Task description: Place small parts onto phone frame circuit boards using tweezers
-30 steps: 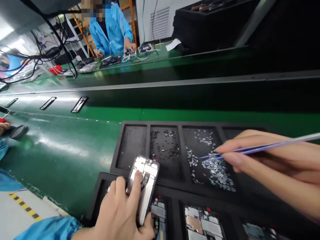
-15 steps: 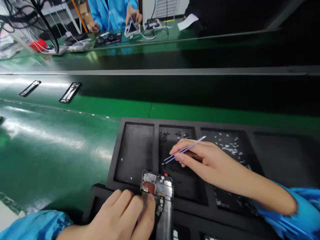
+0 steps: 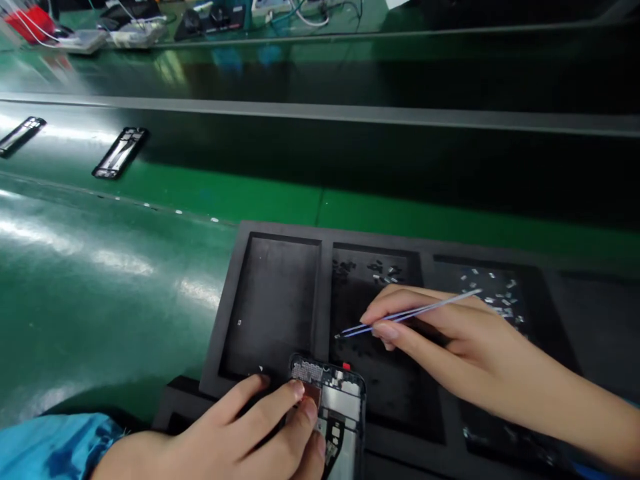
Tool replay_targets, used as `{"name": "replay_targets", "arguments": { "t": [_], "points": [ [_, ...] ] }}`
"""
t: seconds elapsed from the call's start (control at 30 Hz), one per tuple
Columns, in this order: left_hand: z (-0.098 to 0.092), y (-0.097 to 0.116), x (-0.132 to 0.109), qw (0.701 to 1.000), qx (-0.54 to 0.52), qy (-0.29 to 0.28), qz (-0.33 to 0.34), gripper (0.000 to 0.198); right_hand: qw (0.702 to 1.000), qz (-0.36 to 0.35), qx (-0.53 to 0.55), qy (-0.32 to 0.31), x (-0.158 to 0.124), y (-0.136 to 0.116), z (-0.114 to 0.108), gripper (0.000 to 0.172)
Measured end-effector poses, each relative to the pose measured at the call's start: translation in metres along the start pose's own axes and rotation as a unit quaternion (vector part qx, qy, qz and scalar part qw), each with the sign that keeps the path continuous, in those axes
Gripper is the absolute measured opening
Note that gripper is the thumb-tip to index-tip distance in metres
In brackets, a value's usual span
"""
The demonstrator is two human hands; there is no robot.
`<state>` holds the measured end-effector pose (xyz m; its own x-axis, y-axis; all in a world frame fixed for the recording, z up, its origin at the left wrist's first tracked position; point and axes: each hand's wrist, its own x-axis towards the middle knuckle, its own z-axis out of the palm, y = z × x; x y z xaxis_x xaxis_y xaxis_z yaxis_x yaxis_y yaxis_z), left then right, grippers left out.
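My right hand point(image 3: 440, 333) holds a pair of thin purple tweezers point(image 3: 407, 315) above a compartment of the black tray. A tiny part point(image 3: 337, 337), too small to name, shows at their tips. My left hand point(image 3: 250, 427) is closed on an opened phone housing point(image 3: 345, 403) at the bottom of the view. Its fingertips rest at the copper-coloured patch near the housing's top left, and the hand covers the housing's left side. A small red tab point(image 3: 347, 367) sticks out of the upper edge. The housing's lower end is out of view.
The black compartment tray point(image 3: 325, 280) holds small dark parts point(image 3: 385, 270) in one section and pale chips point(image 3: 500, 300) in another. Two more phone housings point(image 3: 120, 153) lie on the green surface at the left. Cables and devices point(image 3: 135, 33) sit across the back bench.
The view has tipped down, and the person across the bench is out of frame. My left fingers have spread further up the housing. The tweezers have turned flatter, still held.
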<state>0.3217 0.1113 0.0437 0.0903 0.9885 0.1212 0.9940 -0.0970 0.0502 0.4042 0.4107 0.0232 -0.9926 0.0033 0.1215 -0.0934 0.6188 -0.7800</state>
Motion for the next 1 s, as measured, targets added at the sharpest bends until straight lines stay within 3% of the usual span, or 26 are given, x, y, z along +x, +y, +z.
{"name": "replay_targets", "arguments": {
  "t": [0.27, 0.57, 0.87, 1.0],
  "points": [
    [-0.010, -0.006, 0.006, 0.999, -0.048, 0.019, -0.012, 0.024, 1.000, 0.022, 0.017, -0.013, 0.000, 0.002, 0.001, 0.020],
    [-0.012, -0.005, 0.009, 1.000, -0.031, 0.003, 0.005, 0.023, 0.993, 0.086, 0.058, -0.056, 0.004, 0.002, -0.006, 0.030],
    [0.000, 0.000, 0.008, 0.997, -0.031, 0.073, -0.002, 0.024, 0.985, 0.101, 0.102, -0.094, 0.008, 0.006, -0.005, 0.030],
    [0.005, 0.001, 0.010, 0.995, -0.046, 0.092, 0.000, 0.037, 0.978, 0.121, 0.133, -0.107, 0.010, 0.007, -0.003, 0.028]
  ]
}}
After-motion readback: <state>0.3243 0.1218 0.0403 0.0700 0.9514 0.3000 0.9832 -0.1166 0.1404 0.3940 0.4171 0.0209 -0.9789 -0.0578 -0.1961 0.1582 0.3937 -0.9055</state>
